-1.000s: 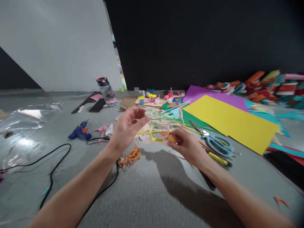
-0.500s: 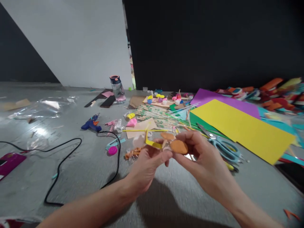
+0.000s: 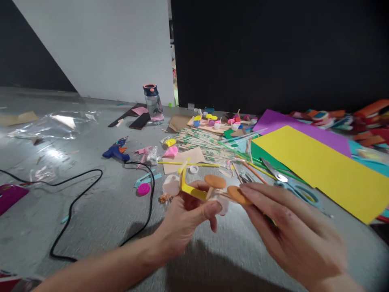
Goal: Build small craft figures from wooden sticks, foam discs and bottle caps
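Between thumb and fingers, my left hand (image 3: 182, 225) grips a small handmade craft model. A yellow bent strip (image 3: 194, 192) sticks up on its left side, and pale round discs (image 3: 171, 185) sit at its ends. A flat orange disc (image 3: 215, 181), seemingly of clay, stands on its upper side. Fingers of my right hand (image 3: 288, 227) close on another orange disc (image 3: 239, 195) at the model's right end, beside a thin stick. My right palm and thumb are partly hidden. Below the model, the grey surface (image 3: 231, 251) carries the shadow of my hands.
Scissors (image 3: 291, 186) lie right of my hands, beside yellow sheet (image 3: 322, 166) and purple sheet (image 3: 304, 129). Wrapped sticks (image 3: 197, 142) spread behind. Leftward are a blue glue gun (image 3: 116, 151), its black cord (image 3: 73, 202), and a magenta lid (image 3: 144, 189). A water bottle (image 3: 153, 105) stands behind.
My right hand has shifted right and turned, its back now facing up. The orange disc in its fingers sits farther from the other one. The left hand still holds the model.
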Action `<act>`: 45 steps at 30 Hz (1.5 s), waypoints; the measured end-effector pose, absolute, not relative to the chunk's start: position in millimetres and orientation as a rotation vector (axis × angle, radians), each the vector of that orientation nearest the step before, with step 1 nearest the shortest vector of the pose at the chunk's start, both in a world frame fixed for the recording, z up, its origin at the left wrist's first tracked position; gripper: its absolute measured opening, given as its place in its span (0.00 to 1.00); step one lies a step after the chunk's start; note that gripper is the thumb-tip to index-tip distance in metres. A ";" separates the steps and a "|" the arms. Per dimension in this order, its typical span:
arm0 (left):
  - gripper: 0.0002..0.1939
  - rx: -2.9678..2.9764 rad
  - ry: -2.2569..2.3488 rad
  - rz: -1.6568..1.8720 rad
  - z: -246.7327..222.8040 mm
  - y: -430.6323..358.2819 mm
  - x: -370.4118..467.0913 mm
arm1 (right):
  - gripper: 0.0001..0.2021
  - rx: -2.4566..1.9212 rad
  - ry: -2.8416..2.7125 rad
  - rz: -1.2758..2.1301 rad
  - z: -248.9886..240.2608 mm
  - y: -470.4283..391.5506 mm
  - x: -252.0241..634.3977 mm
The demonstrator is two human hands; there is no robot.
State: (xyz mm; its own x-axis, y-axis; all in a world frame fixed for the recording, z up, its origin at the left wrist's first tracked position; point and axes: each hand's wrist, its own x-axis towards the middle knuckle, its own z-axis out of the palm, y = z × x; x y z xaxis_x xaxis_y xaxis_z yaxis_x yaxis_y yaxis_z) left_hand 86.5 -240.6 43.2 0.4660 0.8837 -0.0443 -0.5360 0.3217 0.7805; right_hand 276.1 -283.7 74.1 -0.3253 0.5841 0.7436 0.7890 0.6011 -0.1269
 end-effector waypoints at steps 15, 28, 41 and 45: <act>0.16 0.855 0.622 0.998 34.4 -229.2 93.6 | 0.14 -1.097 -2.044 -0.280 60.8 -267.4 276.8; 0.13 0.966 0.655 0.983 26.3 -221.3 91.5 | 0.13 -1.023 -2.142 -0.142 62.4 -257.9 278.4; 0.14 0.935 0.549 0.973 29.7 -221.0 87.4 | 0.25 -0.859 -2.157 -0.051 55.3 -253.4 280.2; 0.15 0.948 0.548 0.980 29.9 -220.6 86.6 | 0.27 -0.894 -2.168 -0.071 57.6 -255.5 281.1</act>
